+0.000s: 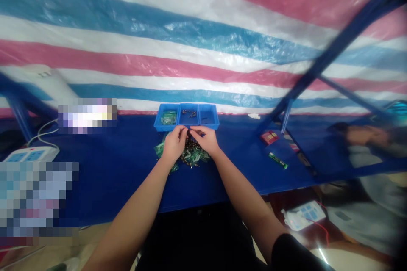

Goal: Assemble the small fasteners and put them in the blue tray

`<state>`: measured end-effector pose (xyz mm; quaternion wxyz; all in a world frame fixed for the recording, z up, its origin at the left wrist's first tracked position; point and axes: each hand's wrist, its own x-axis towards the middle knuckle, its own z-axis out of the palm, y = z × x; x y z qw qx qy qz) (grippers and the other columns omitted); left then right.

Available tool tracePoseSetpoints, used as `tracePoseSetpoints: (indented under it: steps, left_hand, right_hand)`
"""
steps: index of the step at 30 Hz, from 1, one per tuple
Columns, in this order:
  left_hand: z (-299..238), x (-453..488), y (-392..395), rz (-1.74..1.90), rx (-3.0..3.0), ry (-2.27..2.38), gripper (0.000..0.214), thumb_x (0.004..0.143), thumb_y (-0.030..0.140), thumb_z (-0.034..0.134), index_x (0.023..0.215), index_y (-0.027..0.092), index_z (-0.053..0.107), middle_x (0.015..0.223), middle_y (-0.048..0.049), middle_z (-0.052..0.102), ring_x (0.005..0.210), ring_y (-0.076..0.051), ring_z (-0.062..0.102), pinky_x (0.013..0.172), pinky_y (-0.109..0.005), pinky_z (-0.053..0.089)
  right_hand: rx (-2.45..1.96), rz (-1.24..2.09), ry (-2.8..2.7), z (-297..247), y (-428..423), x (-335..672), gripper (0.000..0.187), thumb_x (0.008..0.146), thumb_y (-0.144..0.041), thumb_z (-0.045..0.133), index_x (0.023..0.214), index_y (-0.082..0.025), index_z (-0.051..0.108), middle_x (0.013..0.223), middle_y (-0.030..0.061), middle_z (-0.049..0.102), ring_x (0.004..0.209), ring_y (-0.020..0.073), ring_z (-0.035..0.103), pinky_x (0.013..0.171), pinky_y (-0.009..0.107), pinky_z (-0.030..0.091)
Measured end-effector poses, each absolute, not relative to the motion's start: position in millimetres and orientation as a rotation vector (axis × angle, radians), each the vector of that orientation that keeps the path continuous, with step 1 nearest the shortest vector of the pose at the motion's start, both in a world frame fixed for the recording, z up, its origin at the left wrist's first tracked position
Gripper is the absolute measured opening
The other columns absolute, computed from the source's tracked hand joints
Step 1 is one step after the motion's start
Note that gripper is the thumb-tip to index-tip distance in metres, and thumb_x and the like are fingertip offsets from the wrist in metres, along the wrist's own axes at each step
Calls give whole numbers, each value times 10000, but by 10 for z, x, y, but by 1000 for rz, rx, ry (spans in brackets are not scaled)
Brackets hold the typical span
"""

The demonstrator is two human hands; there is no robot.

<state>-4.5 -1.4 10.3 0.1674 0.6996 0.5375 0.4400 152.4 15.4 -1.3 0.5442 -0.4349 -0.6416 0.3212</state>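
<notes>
My left hand and my right hand meet fingertip to fingertip in front of the bins, both closed in a pinch. Whatever sits between the fingers is too small and dark to name. Beneath them spreads a pile of small brass-coloured and dark parts mixed with clear-green pieces. Just beyond stand three blue bins side by side. Clear-green pieces lie in the left bin, several small brass-and-dark parts in the middle bin, and a little dark item in the right bin.
On the blue table, a red box and a slim green packet lie to the right. A white power strip with cable is at left. Blue frame bars slant at right, near another person's blurred hands. Striped sheeting hangs behind.
</notes>
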Motion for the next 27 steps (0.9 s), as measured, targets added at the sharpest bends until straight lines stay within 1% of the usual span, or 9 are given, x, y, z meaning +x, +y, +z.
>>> tracePoseSetpoints:
  steps: [4, 7, 12, 16, 19, 23, 25, 27]
  left_hand:
    - [101, -36, -19, 1264, 1937, 1506, 271, 948, 421, 483, 1074, 217, 609, 815, -18, 727, 780, -168, 701, 728, -265, 505]
    - [96, -29, -19, 1271, 1925, 1493, 269, 930, 399, 520, 1119, 222, 595, 817, -10, 733, 783, -163, 705, 716, -256, 508]
    - [92, -36, -9, 1270, 1967, 1506, 219, 935, 377, 511, 1051, 220, 609, 797, -8, 722, 754, -158, 690, 717, -255, 498]
    - [106, -50, -12, 1247, 1999, 1499, 239, 959, 396, 458, 1005, 219, 612, 785, -9, 703, 729, -156, 673, 713, -259, 489]
    - [114, -53, -19, 1231, 2012, 1512, 258, 967, 407, 436, 981, 221, 615, 773, -9, 698, 714, -160, 665, 714, -267, 485]
    - [104, -41, -21, 1259, 1970, 1502, 260, 954, 412, 466, 1057, 223, 612, 793, -13, 713, 749, -168, 686, 734, -274, 501]
    - [93, -32, -17, 1269, 1951, 1487, 273, 942, 408, 491, 1110, 224, 602, 806, -15, 721, 766, -171, 696, 719, -270, 507]
    - [84, -27, -12, 1275, 1949, 1484, 270, 935, 400, 506, 1116, 223, 603, 811, -16, 725, 769, -171, 699, 703, -265, 507]
  right_hand:
    - [-1025, 760, -1497, -11, 158, 1528, 249, 818, -366, 681, 1000, -220, 768, 954, 43, 764, 813, 183, 703, 772, 308, 574]
    - [-1001, 787, -1459, -17, 163, 1531, 250, 815, -356, 686, 1000, -210, 768, 965, 51, 763, 829, 189, 709, 803, 322, 577]
    - [-1001, 818, -1466, -23, 164, 1528, 271, 815, -361, 687, 1021, -202, 763, 975, 56, 762, 843, 196, 713, 804, 325, 576]
    - [-1017, 832, -1475, -22, 157, 1522, 296, 815, -367, 685, 1062, -215, 748, 970, 42, 763, 845, 189, 712, 802, 314, 574]
    - [-1015, 814, -1466, -17, 153, 1515, 277, 811, -366, 690, 1033, -214, 756, 952, 42, 764, 833, 190, 711, 783, 311, 574]
    - [-1028, 784, -1442, -14, 158, 1511, 246, 808, -371, 692, 982, -215, 769, 957, 46, 764, 829, 194, 710, 776, 315, 577]
    - [-1039, 793, -1426, -19, 167, 1515, 249, 806, -375, 693, 983, -217, 768, 964, 46, 764, 832, 194, 712, 784, 318, 581]
    - [-1043, 809, -1414, -25, 176, 1521, 252, 804, -376, 694, 983, -214, 768, 975, 48, 763, 842, 196, 715, 805, 324, 582]
